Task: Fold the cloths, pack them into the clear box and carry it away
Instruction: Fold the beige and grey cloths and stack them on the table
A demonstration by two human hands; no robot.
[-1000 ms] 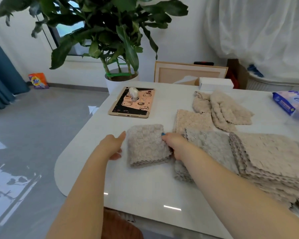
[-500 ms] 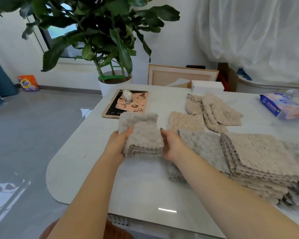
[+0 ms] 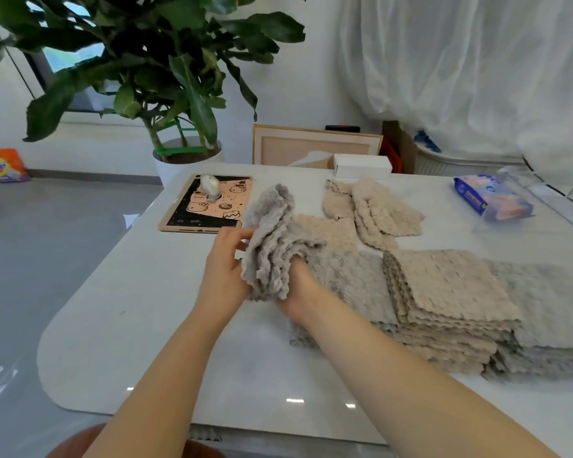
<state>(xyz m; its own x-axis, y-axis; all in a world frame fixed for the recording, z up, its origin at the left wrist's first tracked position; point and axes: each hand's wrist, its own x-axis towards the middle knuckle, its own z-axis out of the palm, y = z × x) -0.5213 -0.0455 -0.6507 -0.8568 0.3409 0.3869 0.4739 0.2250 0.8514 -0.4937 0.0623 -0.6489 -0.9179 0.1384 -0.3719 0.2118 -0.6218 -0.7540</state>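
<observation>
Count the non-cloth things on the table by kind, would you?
Tablet: 1
Small white gadget on it: 1
White box: 1
Wipes pack: 1
Clear box, faint, by the wipes: 1
Total: 5

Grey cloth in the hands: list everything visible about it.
The grey cloth is fluffy, bobbly-textured fabric with scalloped edges, folded into several layers that fan apart. It is held above the table, tilted roughly on edge. The left hand grips its left side, the right hand its lower right.
</observation>
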